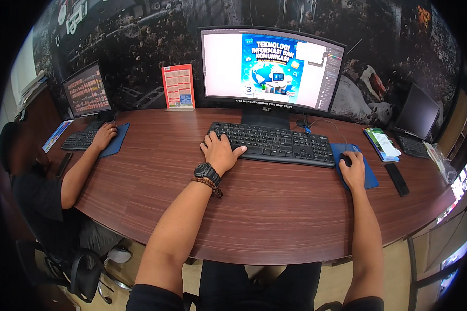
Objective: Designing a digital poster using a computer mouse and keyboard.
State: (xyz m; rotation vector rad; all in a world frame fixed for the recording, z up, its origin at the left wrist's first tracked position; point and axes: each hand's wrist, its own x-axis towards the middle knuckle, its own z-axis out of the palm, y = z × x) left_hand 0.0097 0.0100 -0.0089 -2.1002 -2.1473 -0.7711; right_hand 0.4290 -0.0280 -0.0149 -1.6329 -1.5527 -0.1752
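Note:
My left hand (220,153) rests on the left end of a black keyboard (275,142), its fingers spread over the keys and the thumb stretched to the right. A dark watch (206,172) and a beaded bracelet (206,183) circle that wrist. To the right, my right hand (353,170) is curled over a black computer mouse (345,160), mostly hidden under the fingers. The mouse sits on a blue mouse pad (369,176). Behind the keyboard stands a wide monitor (220,67), showing a blue cover design with a globe inside an editing window.
A red-framed calendar (178,87) stands left of the monitor. At the left, a co-worker (46,181) sits with a hand by another keyboard (79,140) and screen (87,90). On the right lie a black phone (397,179), booklets (383,144) and a laptop (419,114).

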